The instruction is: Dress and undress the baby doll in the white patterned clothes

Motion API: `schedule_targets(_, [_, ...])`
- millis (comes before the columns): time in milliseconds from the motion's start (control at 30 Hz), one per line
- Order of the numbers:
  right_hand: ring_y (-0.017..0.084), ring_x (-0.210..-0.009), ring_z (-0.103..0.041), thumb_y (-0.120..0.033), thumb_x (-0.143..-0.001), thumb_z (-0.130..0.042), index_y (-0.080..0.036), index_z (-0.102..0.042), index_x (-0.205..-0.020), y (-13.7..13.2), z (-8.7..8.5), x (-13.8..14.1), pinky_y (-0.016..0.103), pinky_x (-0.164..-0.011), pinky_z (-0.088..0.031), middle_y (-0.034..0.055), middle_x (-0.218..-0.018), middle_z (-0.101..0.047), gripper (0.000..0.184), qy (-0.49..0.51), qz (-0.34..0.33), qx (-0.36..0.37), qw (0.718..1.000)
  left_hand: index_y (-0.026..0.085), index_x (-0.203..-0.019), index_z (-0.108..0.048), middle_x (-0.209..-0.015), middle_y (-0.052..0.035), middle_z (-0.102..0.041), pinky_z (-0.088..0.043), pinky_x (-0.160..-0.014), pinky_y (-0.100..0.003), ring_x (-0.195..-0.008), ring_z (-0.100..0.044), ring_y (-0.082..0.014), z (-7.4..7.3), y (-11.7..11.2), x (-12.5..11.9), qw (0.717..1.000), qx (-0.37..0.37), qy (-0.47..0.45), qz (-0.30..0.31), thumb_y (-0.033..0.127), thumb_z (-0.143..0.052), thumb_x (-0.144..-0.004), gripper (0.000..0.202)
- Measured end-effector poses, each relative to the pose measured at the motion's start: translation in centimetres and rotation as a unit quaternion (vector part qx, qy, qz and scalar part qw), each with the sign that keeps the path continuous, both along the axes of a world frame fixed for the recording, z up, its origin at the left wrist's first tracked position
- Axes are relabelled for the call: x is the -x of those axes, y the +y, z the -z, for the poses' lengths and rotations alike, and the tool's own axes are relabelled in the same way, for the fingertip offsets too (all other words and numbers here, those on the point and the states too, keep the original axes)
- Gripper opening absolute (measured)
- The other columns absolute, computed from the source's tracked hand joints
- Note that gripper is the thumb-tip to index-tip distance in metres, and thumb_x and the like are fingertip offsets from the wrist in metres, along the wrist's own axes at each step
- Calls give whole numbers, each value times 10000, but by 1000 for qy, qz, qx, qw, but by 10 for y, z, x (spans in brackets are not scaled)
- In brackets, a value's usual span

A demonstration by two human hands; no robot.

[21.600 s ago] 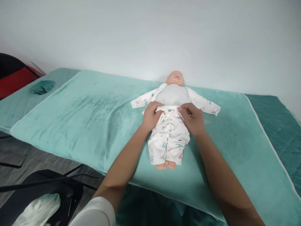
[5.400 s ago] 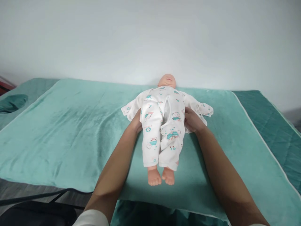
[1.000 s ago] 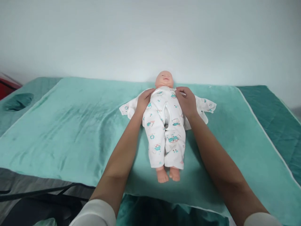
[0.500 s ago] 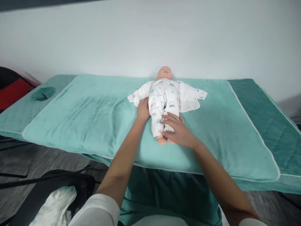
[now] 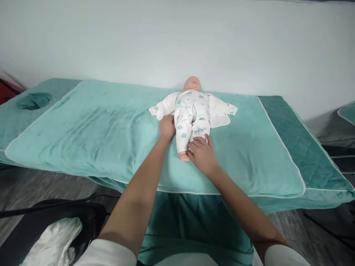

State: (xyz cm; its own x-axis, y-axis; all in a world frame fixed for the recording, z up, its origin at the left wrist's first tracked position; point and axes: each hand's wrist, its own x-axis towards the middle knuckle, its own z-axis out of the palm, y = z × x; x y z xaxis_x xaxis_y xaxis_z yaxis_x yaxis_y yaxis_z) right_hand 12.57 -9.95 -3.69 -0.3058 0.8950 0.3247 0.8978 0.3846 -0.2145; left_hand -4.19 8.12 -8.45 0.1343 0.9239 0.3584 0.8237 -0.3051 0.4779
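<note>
A baby doll (image 5: pixel 192 84) lies on its back on the green bed, head toward the wall. It wears white printed trousers (image 5: pixel 181 129) pulled high over its front, and a white jacket (image 5: pixel 219 112) spread out to both sides. At the doll's hip, my left hand (image 5: pixel 167 126) is curled against the trousers, its fingertips hidden by the cloth and the jacket hem. My right hand (image 5: pixel 204 153) has its fingers bent round the lower trouser leg on the right, covering that foot. The doll's other foot (image 5: pixel 183 156) sticks out bare.
A light green velvety cover (image 5: pixel 111 129) with white piping lies over the padded bed, which has a face hole (image 5: pixel 33 101) at the left end. White cloth (image 5: pixel 54 240) rests on a black chair (image 5: pixel 91 218) at lower left. A white wall (image 5: pixel 166 40) stands behind.
My right hand has gone from spread fingers over the lower legs to fingers bent round the right-side trouser leg. The left hand stays at the hip. The view has shifted slightly.
</note>
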Motion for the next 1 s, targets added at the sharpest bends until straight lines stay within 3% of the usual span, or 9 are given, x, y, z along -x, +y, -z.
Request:
schedule_targets(133, [261, -1139, -594, -177, -962, -550, -219, -694, -873, 1, -2, 4, 578, -1228, -197, 64, -954, -743, 174, -3, 1, -17, 1000, 212, -977, -717, -1117, -104, -749, -462, -946, -376, -1087, -638, -272, 1, 3, 0, 1000, -1, -10, -13, 128, -460, -921, 276])
schedule_targets(267, [216, -1024, -624, -175, -926, -597, -221, -657, -829, -11, -22, 4, 558, -1244, -178, 17, -918, -720, 124, 28, -40, 19, 999, 217, -959, -711, -1093, -88, -752, -467, -931, -372, -1069, -641, -256, 2, 6, 1, 999, 5, -33, -32, 110, -438, -914, 296])
schedule_targets(367, [205, -972, -625, -167, -929, -588, -216, -636, -822, -22, -37, 4, 548, -1253, -192, 12, -884, -685, 127, -3, -92, 28, 995, 219, -955, -707, -1080, -88, -747, -468, -930, -380, -1071, -637, -258, 3, 7, 1, 999, 4, -37, -33, 98, -439, -902, 299])
schedule_targets(467, [213, -969, -626, -173, -976, -541, -205, -638, -888, -24, -48, -2, 557, -1232, -255, 34, -926, -678, 134, -39, -131, 41, 990, 227, -963, -705, -1085, -86, -744, -468, -928, -386, -1078, -633, -260, 2, 7, 1, 999, 2, -38, -33, 82, -437, -894, 312])
schedule_targets(567, [219, -1037, -629, -196, -1009, -531, -211, -634, -1010, -21, -52, -15, 492, -1126, -414, 50, -1051, -686, 104, 10, -145, 71, 987, 229, -985, -702, -1095, -88, -740, -465, -921, -393, -1083, -631, -264, 1, 6, 0, 999, 5, -36, -35, 81, -431, -902, 320])
schedule_targets(667, [253, -1125, -608, -122, -979, -514, -210, -602, -1127, -22, -45, -31, 424, -955, -526, 99, -1204, -651, 194, 71, -80, 48, 993, 235, -998, -697, -1109, -85, -736, -460, -919, -401, -1099, -625, -271, 0, 6, 0, 999, 11, -28, -38, 91, -440, -914, 306])
schedule_targets(767, [305, -1143, -601, -117, -942, -537, -197, -570, -1175, -28, -25, -42, 451, -894, -549, 149, -1258, -615, 248, 68, 6, 16, 998, 239, -995, -691, -1123, -86, -728, -456, -914, -412, -1117, -619, -281, 0, 6, -2, 999, 10, -14, -43, 110, -458, -925, 275])
schedule_targets(900, [303, -1013, -649, -135, -910, -580, -190, -561, -1137, -31, 4, -43, 438, -794, -561, 156, -1200, -623, 235, 70, 69, 29, 995, 241, -980, -688, -1126, -89, -719, -452, -918, -419, -1120, -615, -286, 0, 5, -3, 999, 9, -9, -49, 108, -475, -922, 259])
schedule_targets(1000, [249, -898, -659, -79, -890, -547, -205, -567, -1059, -30, 10, -40, 372, -712, -537, 108, -1088, -641, 212, 129, 81, 29, 988, 237, -968, -690, -1123, -92, -717, -453, -927, -418, -1126, -614, -284, -2, 4, -3, 999, 13, -10, -47, 104, -471, -921, 261])
